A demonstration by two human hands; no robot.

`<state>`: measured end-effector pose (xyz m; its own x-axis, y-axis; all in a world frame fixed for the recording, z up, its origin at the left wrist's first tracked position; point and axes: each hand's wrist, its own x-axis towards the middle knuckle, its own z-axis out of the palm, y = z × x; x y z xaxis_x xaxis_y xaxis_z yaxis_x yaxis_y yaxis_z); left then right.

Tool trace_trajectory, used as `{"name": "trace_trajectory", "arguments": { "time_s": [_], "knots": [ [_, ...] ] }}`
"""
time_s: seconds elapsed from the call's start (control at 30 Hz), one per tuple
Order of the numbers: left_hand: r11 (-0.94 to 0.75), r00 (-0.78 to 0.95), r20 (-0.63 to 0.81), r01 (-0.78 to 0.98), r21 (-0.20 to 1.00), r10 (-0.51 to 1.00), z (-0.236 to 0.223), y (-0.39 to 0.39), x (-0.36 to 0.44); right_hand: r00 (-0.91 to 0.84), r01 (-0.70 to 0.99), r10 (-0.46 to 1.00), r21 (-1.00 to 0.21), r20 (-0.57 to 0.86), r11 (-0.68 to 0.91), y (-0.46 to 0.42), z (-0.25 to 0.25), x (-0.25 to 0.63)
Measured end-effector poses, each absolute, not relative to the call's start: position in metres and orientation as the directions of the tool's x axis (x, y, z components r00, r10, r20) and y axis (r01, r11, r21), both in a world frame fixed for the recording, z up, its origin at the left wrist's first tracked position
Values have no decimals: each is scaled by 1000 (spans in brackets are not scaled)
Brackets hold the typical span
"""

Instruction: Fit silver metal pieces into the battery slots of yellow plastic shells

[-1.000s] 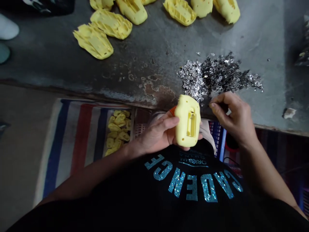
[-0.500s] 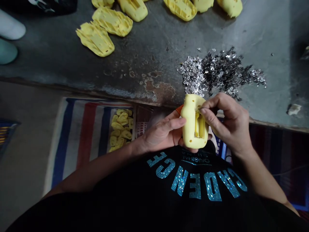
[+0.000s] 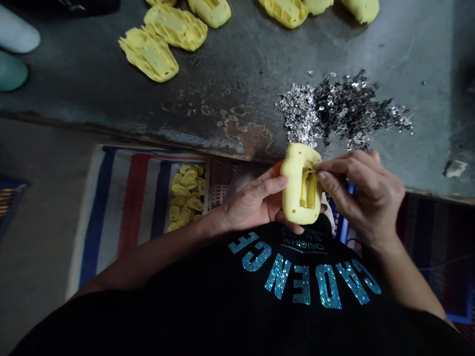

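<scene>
Left hand [image 3: 252, 200]: curled round a yellow moulded shell [image 3: 295, 207], held just off the bench edge [image 3: 166, 141].
Right hand [image 3: 361, 198]: pinching at the shell's slot, perhaps on something thin; too dim to tell.
Shirt lettering [image 3: 300, 282]: CADENCE, in blue studs.

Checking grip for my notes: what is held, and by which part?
The left hand holds a yellow molded shell by its back and side; right hand's fingers pinch at its opening.

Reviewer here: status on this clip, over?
Left hand cradling yellow shell. Right hand pinching at its slot, anything held unclear. Sequin pile just beyond, not blocking.
</scene>
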<state>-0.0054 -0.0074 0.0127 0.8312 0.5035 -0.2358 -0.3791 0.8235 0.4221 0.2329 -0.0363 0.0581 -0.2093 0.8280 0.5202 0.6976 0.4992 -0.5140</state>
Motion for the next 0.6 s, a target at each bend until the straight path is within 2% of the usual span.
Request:
{"name": "trace_trajectory", "arguments": {
  "time_s": [0.13,0.47,0.53,0.6],
  "knots": [
    [838,847,-236,-357,412,477,15,-7,-7,-205,696,827,-516,523,499,-36,62,238],
    [825,852,-232,-330,459,470,15,-9,-8,-344,743,755,-331,558,582,-43,52,239],
    [824,853,-233,-325,464,468,16,-9,-8,-322,737,769,-363,552,570,-45,54,238],
    [821,847,-238,-330,466,475,16,-10,-7,-245,695,813,-489,528,527,-43,55,239]
  ]
}}
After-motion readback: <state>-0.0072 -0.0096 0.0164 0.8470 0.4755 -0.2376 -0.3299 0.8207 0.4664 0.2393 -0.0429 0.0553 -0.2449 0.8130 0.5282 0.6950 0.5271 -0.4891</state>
